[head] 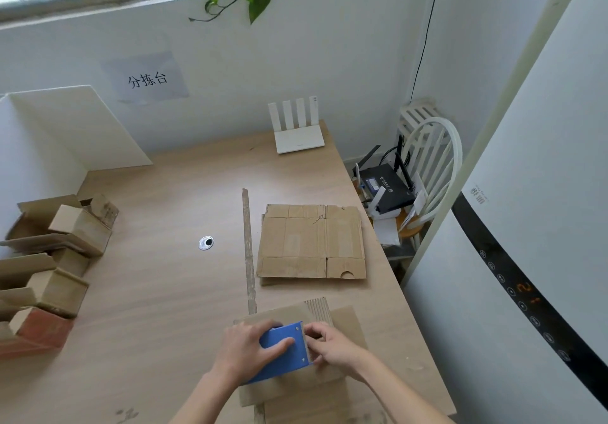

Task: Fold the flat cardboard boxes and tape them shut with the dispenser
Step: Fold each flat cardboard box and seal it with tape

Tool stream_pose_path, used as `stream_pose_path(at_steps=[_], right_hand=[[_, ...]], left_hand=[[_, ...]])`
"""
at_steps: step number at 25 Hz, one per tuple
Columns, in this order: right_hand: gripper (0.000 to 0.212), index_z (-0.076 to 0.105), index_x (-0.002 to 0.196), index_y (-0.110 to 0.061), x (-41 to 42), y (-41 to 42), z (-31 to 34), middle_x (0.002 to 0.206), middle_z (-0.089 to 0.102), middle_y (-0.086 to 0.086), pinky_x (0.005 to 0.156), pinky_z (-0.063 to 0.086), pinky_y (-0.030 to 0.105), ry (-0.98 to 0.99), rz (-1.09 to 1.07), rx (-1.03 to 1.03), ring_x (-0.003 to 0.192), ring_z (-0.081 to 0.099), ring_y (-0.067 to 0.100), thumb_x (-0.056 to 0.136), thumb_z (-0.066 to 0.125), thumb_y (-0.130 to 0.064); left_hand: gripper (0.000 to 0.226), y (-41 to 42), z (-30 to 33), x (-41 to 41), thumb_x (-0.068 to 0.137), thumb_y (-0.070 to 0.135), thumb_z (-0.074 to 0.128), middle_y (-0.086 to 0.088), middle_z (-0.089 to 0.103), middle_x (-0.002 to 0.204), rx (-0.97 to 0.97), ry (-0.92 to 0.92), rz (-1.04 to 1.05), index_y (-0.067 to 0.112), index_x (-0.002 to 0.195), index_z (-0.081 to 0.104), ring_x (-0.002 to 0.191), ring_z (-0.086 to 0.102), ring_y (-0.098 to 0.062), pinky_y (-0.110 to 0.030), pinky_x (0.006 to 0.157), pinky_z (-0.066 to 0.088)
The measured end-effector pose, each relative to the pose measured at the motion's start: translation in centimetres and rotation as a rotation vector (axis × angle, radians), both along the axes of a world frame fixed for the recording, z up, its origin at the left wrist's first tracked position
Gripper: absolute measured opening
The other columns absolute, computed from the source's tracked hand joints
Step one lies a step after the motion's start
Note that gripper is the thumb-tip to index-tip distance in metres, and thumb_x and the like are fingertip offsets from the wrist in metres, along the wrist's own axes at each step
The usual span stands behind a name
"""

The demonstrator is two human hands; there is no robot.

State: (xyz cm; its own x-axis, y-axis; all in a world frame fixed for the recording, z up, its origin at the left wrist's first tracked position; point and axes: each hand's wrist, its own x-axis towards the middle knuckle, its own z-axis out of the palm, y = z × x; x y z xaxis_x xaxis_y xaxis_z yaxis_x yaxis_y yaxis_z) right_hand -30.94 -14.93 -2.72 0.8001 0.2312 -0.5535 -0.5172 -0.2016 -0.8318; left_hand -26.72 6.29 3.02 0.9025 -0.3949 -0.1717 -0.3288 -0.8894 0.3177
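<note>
blue tape dispenser [283,351] sat on a folded cardboard box [345,321] at the near table edge, left hand [245,346] curled round its body, right hand [329,346] pinching at the toothed end, likely freeing the tape. best to keep the dispenser low and pull straight along the seam. flat cardboard boxes [311,242] lay further back, taped boxes [59,249] left on the wooden table [158,292].

Bare wood lies open across the middle of the bench [171,292], broken only by a round metal grommet [206,243]. Folded boxes [56,259] crowd the left edge. A flat cardboard stack [312,242] and a wooden strip [248,249] block the right side. A white router [297,127] stands at the far right corner.
</note>
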Motion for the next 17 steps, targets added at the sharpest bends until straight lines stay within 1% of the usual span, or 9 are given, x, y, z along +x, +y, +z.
stream_pose_path(at_steps=[2, 3, 6, 8, 11, 13, 15, 16, 17], right_hand=[[0.013, 0.063, 0.114, -0.014, -0.3, -0.1, 0.0, 0.101, 0.063, 0.002, 0.072, 0.053, 0.024, 0.02, -0.097, 0.031, 0.078, 0.062, 0.002, 0.102, 0.06, -0.016], [0.011, 0.063, 0.111, -0.013, -0.5, -0.1, -0.1, 0.096, 0.065, 0.001, 0.072, 0.054, 0.024, 0.037, -0.14, 0.056, 0.077, 0.063, 0.003, 0.1, 0.063, -0.015], [0.018, 0.064, 0.117, -0.012, -0.7, 0.2, -0.1, 0.089, 0.067, 0.0, 0.069, 0.053, 0.021, 0.071, -0.202, 0.073, 0.078, 0.065, 0.005, 0.099, 0.062, -0.011], [0.024, 0.067, 0.121, -0.01, -0.5, 0.6, -0.1, 0.08, 0.064, -0.004, 0.064, 0.05, 0.019, 0.089, -0.209, 0.051, 0.069, 0.06, 0.003, 0.1, 0.058, -0.006], [0.02, 0.075, 0.115, -0.008, -0.4, 1.0, -0.1, 0.076, 0.065, -0.004, 0.059, 0.046, 0.018, 0.106, -0.182, 0.037, 0.059, 0.052, 0.003, 0.1, 0.061, -0.01], [0.017, 0.075, 0.11, -0.004, -0.5, 0.9, -0.1, 0.079, 0.07, -0.002, 0.061, 0.049, 0.018, 0.103, -0.208, 0.024, 0.063, 0.057, 0.003, 0.099, 0.064, -0.012], [0.015, 0.076, 0.105, -0.004, -0.8, 0.9, -0.2, 0.092, 0.076, 0.005, 0.068, 0.055, 0.02, 0.092, -0.268, -0.004, 0.073, 0.064, 0.006, 0.097, 0.068, -0.013], [0.014, 0.078, 0.102, -0.005, -1.1, 0.9, -0.2, 0.094, 0.077, 0.006, 0.071, 0.056, 0.021, 0.085, -0.293, -0.011, 0.076, 0.065, 0.008, 0.095, 0.07, -0.015], [0.014, 0.079, 0.099, -0.007, -1.2, 0.9, -0.2, 0.09, 0.077, 0.004, 0.072, 0.055, 0.021, 0.076, -0.307, -0.014, 0.075, 0.064, 0.009, 0.093, 0.073, -0.018]], left_hand=[[0.055, 0.3, 0.0, -0.1, 0.076, 0.083, 0.039, 0.025, 0.071, 0.091, -0.015, -0.001, 0.021, 0.052, 0.111, 0.067, 0.079, 0.063, -0.001, -0.02, 0.071, 0.048], [0.055, 0.4, 0.0, -0.2, 0.076, 0.083, 0.039, 0.025, 0.071, 0.092, -0.024, -0.004, 0.021, 0.051, 0.112, 0.067, 0.079, 0.064, -0.001, -0.02, 0.07, 0.048], [0.058, 0.4, 0.2, -0.5, 0.075, 0.083, 0.037, 0.023, 0.071, 0.089, -0.016, -0.026, -0.005, 0.05, 0.113, 0.067, 0.076, 0.063, -0.002, -0.014, 0.063, 0.04], [0.062, 0.3, 0.4, -0.7, 0.074, 0.084, 0.035, 0.022, 0.071, 0.088, -0.011, -0.041, -0.023, 0.049, 0.114, 0.066, 0.071, 0.06, -0.002, -0.011, 0.06, 0.034], [0.068, 0.3, 0.8, -1.0, 0.072, 0.085, 0.03, 0.023, 0.066, 0.085, -0.011, -0.036, -0.033, 0.048, 0.117, 0.066, 0.069, 0.055, -0.001, -0.009, 0.059, 0.031], [0.07, 0.4, 1.0, -1.0, 0.072, 0.085, 0.028, 0.024, 0.064, 0.085, -0.012, -0.033, -0.036, 0.047, 0.117, 0.066, 0.069, 0.055, 0.0, -0.009, 0.059, 0.032], [0.069, 0.3, 1.0, -0.8, 0.074, 0.086, 0.029, 0.024, 0.065, 0.087, -0.004, -0.014, -0.049, 0.047, 0.118, 0.064, 0.07, 0.057, 0.0, -0.01, 0.06, 0.035], [0.066, 0.3, 0.9, -0.8, 0.076, 0.086, 0.031, 0.023, 0.067, 0.089, -0.003, -0.006, -0.052, 0.047, 0.118, 0.064, 0.071, 0.059, 0.0, -0.011, 0.062, 0.039], [0.063, 0.3, 0.7, -0.6, 0.077, 0.086, 0.034, 0.022, 0.069, 0.09, -0.008, -0.002, -0.047, 0.047, 0.117, 0.065, 0.073, 0.061, -0.002, -0.014, 0.064, 0.043]])
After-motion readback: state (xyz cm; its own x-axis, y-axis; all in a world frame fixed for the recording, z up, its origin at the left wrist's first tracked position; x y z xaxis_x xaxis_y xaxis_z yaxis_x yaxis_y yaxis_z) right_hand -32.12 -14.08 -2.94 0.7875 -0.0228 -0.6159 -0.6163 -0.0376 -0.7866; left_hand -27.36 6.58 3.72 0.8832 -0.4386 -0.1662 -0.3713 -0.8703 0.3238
